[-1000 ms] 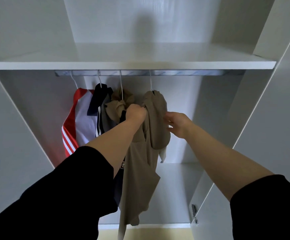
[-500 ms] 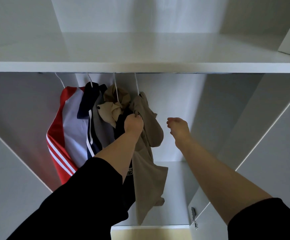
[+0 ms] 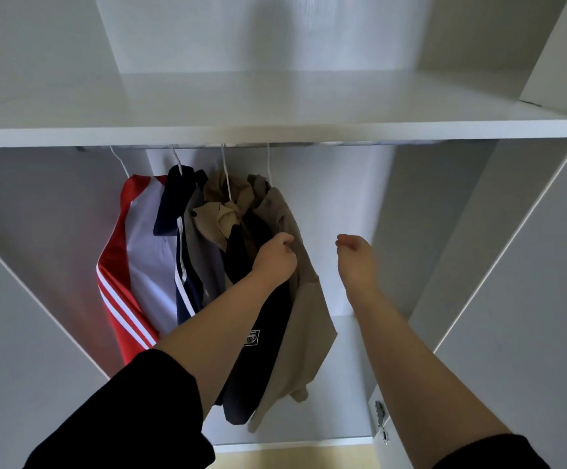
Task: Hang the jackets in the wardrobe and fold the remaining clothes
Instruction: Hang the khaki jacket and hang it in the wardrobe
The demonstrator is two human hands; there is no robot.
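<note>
Nearly Hung: Tan Jacket Settling on the Rail

Leftmost hung a red-and-white jacket (image 3: 129, 265), then a navy jacket (image 3: 177, 211), both on white hangers under the shelf (image 3: 275, 130). Next, the left hand (image 3: 275, 258) pinched the front edge of the tan jacket (image 3: 305, 316), the rightmost garment inside the wardrobe (image 3: 512, 231). A good finish would be to tug that front straight so the collar sat square before letting go. The right hand (image 3: 354, 255) hovered just beside it, loosely curled, grasping nothing. The rail was mostly hidden behind the shelf edge, and the bunched collars were hard to tell apart.
</note>
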